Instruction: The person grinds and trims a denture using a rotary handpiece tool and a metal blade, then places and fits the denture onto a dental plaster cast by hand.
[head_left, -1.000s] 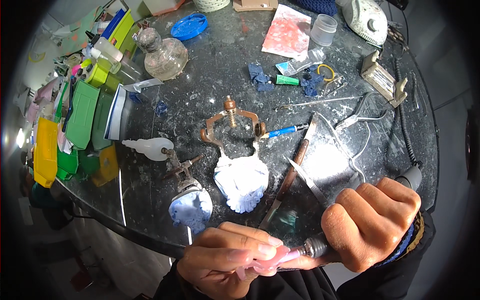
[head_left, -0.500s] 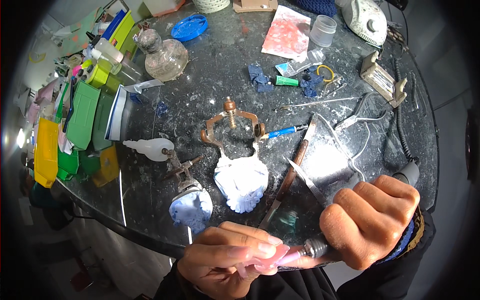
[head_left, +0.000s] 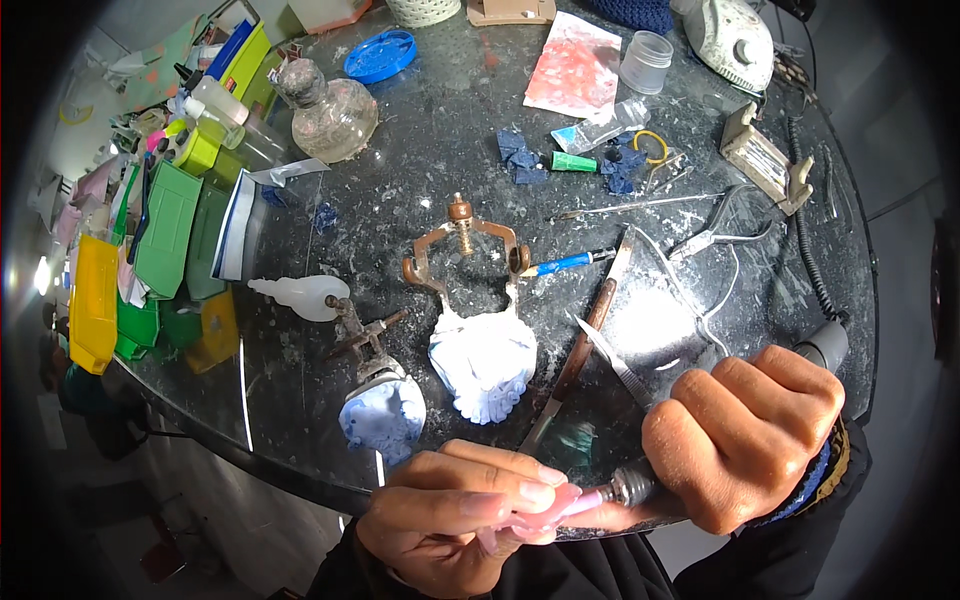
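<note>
My left hand [head_left: 440,515] pinches a pink acrylic denture base [head_left: 545,517] at the table's near edge; the fingers hide part of it. My right hand [head_left: 745,440] is closed in a fist around a rotary handpiece [head_left: 634,486] with a ribbed metal nose. Its pale pink grinding tip [head_left: 588,502] points left and meets the denture base's right edge. Beyond my hands, a brass-coloured articulator [head_left: 462,235] carries a white and blue plaster model [head_left: 482,362]. To its left lies a smaller articulator [head_left: 365,335] with a bluish plaster model [head_left: 382,415].
Between the models and my right hand lie a wooden-handled knife [head_left: 590,345] and a pointed metal blade [head_left: 612,360]. Pliers [head_left: 715,235] are farther right. A glass spirit burner [head_left: 333,120] stands back left, near green bins [head_left: 168,230] and a yellow bin [head_left: 92,305]. A coiled cord [head_left: 805,250] runs at right.
Both hands keep their grips. The right hand and handpiece have shifted very slightly to the right, and the denture base is turned a little.
</note>
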